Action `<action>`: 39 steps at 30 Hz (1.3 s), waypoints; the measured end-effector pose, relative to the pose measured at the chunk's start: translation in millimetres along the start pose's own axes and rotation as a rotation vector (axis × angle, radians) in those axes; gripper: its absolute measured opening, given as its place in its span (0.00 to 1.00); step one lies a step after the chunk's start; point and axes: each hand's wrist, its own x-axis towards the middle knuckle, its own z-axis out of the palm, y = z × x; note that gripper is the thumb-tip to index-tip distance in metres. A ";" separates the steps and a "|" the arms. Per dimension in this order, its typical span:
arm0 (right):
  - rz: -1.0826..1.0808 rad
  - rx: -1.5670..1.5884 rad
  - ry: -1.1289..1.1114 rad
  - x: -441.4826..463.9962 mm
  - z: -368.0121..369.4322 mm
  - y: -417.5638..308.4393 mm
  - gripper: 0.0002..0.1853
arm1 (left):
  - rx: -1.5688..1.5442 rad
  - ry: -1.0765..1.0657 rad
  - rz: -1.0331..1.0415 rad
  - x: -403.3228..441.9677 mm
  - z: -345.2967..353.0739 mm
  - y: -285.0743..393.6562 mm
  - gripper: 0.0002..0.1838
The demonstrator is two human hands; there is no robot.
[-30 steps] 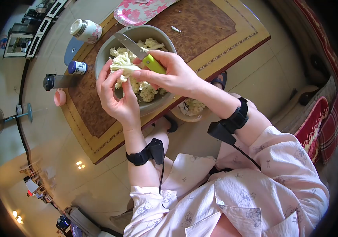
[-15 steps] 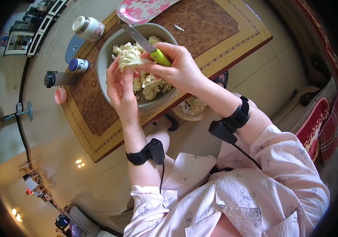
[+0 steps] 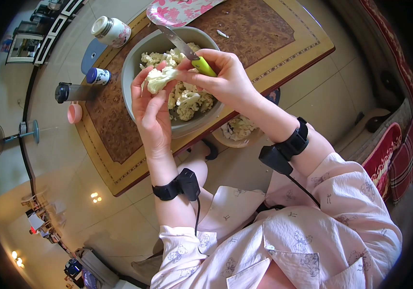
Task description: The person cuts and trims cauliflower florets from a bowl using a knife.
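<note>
The left hand (image 3: 151,108) pinches a cauliflower floret (image 3: 161,80), lower and tilted differently than a moment ago; the right hand (image 3: 229,73), wrapped round a green-handled knife (image 3: 190,52), meets it at 3 o'clock. The blade points clear toward 11, so fingers seem to be doing the work, above the grey basin (image 3: 133,61) on the counter (image 3: 259,43).

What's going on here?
Cauliflower being handled over a basin. The person's left hand holds a cauliflower floret, and the fingers of the right hand meet it at the stem end. That right hand also grips a green-handled knife, its blade pointing up and away, clear of the floret. More cauliflower pieces lie in the gray basin on the table. The floret is up in the fingers, not yet set down.
</note>
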 end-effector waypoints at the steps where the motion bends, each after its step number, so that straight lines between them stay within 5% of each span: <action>1: -0.057 -0.016 0.007 -1.0 0.7 0.9 0.11 | 0.000 0.001 0.000 0.2 -1.1 -2.9 0.20; 6: -0.086 -0.101 -0.039 -4.2 0.8 -3.9 0.11 | 0.236 0.049 0.105 0.7 -5.8 -8.9 0.24; 11: -0.042 -0.168 0.004 -7.0 2.2 -5.2 0.12 | 0.010 0.079 0.104 -0.6 -6.9 -4.4 0.24; 15: -0.173 -0.399 -0.063 -18.2 5.0 -10.2 0.08 | -0.170 0.054 0.109 4.5 -11.9 -6.1 0.27; 18: -0.483 -0.668 -0.102 -23.7 7.4 -4.3 0.08 | -0.187 0.056 0.117 4.7 -10.3 -5.0 0.29; 39: -0.642 -0.841 -0.057 -24.1 11.7 -0.2 0.10 | -0.112 0.034 0.125 -2.7 -8.0 1.2 0.30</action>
